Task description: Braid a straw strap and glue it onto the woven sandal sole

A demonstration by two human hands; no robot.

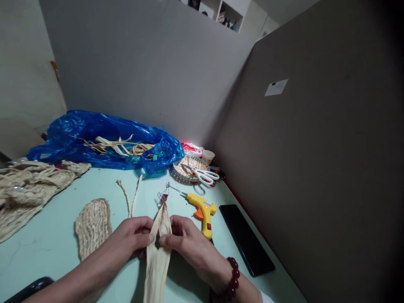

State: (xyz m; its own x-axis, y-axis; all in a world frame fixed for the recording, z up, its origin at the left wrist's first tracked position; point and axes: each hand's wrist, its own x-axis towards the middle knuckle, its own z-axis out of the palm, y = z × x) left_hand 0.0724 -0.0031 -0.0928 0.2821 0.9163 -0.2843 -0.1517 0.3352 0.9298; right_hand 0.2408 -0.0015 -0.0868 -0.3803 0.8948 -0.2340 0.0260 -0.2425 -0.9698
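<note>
A long pale dried husk strip lies lengthwise on the light green table, its tip pointing away from me. My left hand pinches its left edge between thumb and fingers. My right hand, with a dark red bead bracelet on the wrist, pinches the right edge. Both hands are closed on the strip near its upper end. A small binder clip lies just beyond the tip.
A yellow glue gun and a black phone lie to the right. A woven oval sole and braided cords lie on the left, a straw mat farther left. Behind are a blue plastic bag, a basket and white scissors.
</note>
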